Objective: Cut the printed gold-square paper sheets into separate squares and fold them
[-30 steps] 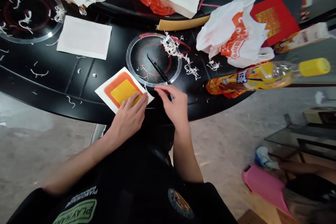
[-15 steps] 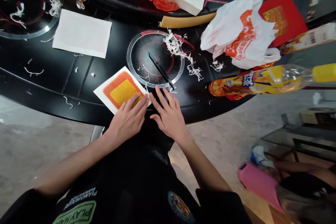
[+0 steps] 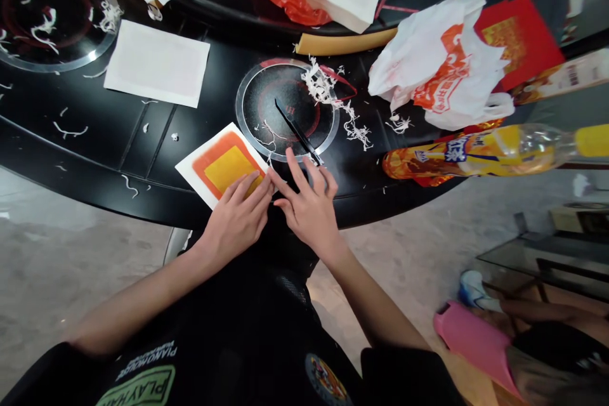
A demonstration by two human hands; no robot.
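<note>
Black table (image 3: 95, 139), frame centre: left hand (image 3: 235, 222) flat, open, pinning orange-yellow sheet (image 3: 216, 162), likely against sliding. Right hand (image 3: 309, 209) spread, empty, at sheet's right corner; black tool (image 3: 295, 132) just beyond on disc (image 3: 264, 98).

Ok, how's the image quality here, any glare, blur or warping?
Head view: wide-angle warping bows the black table and stretches the bottle at the right, which looks soft; head view again, a pale sheen sits on the round glass plate rim; the left hand, right hand and orange-yellow sheet look fairly sharp, evenly lit.
</note>
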